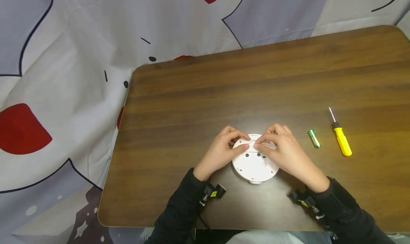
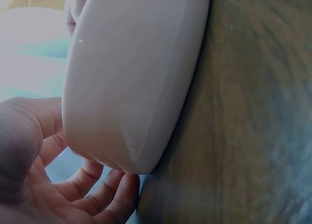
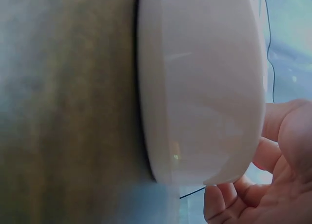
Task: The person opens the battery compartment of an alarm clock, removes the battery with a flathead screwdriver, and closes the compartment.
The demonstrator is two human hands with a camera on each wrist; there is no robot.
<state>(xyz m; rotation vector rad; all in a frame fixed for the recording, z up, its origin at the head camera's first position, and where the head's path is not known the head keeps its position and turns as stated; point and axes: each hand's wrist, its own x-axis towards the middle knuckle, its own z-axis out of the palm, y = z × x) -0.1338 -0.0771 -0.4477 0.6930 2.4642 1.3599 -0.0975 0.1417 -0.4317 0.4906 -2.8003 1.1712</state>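
Observation:
A round white device (image 1: pixel 255 169) lies on the table with small holes, a speaker grille and a seam line on its upper face. My left hand (image 1: pixel 222 147) grips its far left edge, thumb on the upper face. On the right, my right hand (image 1: pixel 282 146) holds the far right edge, its thumb near the seam close to the left thumb. In the left wrist view, curled fingers (image 2: pixel 97 190) sit against the thick white side wall (image 2: pixel 131 83). The right wrist view shows bent fingers (image 3: pixel 219 202) at the opposite side of the device (image 3: pixel 204 87).
To the right of the hands, a green battery (image 1: pixel 314 138) lies on the brown wooden table (image 1: pixel 179 105). Beyond it is a screwdriver (image 1: pixel 342 140) with a yellow handle, tip pointing away. A patterned curtain (image 1: pixel 80 41) hangs along the table's far and left edges.

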